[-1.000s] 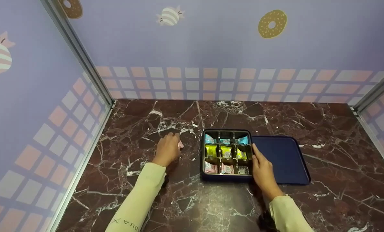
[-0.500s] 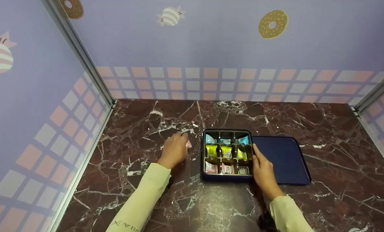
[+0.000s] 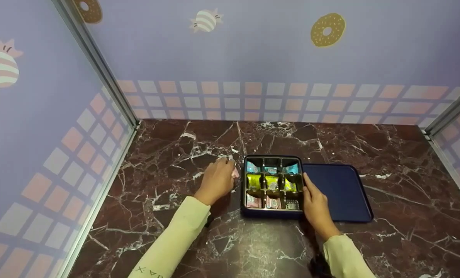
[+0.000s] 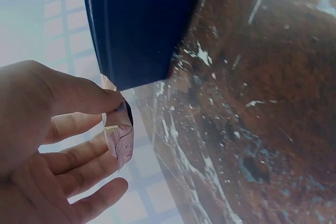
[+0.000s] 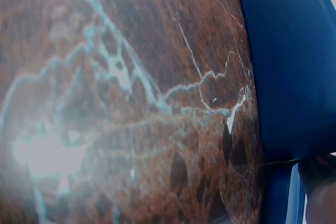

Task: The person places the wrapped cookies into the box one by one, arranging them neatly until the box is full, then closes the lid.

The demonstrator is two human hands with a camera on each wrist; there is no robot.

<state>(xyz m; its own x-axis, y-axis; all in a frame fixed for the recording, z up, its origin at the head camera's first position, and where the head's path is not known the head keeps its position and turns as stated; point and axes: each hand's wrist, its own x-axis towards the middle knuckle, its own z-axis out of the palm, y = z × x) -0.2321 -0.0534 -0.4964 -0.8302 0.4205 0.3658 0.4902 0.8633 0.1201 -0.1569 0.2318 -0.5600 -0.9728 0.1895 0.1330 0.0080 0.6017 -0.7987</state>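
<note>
My left hand (image 3: pixel 216 179) pinches a small pink wrapped packet (image 4: pixel 119 135) between thumb and fingers, just left of the dark blue box (image 3: pixel 272 213). In the left wrist view the packet overlaps the corner of the box, and the other fingers spread behind it. Inside the box, a divided insert holds blue packets (image 3: pixel 291 168) at the back, yellow-green packets (image 3: pixel 271 182) in the middle row and pink packets (image 3: pixel 253 200) in front. The front right compartment shows a dark, patterned bottom. My right hand (image 3: pixel 316 200) rests with extended fingers against the box's right wall.
A flat dark blue lid (image 3: pixel 338 191) lies right of the box, its left edge beside it. Both stand on a brown marbled table (image 3: pixel 191 247). Printed panels (image 3: pixel 230 58) enclose the table at the back and sides.
My left hand has slid rightward with the pink packet, from open table to close beside the box's left wall. My right hand and the box stay put.
</note>
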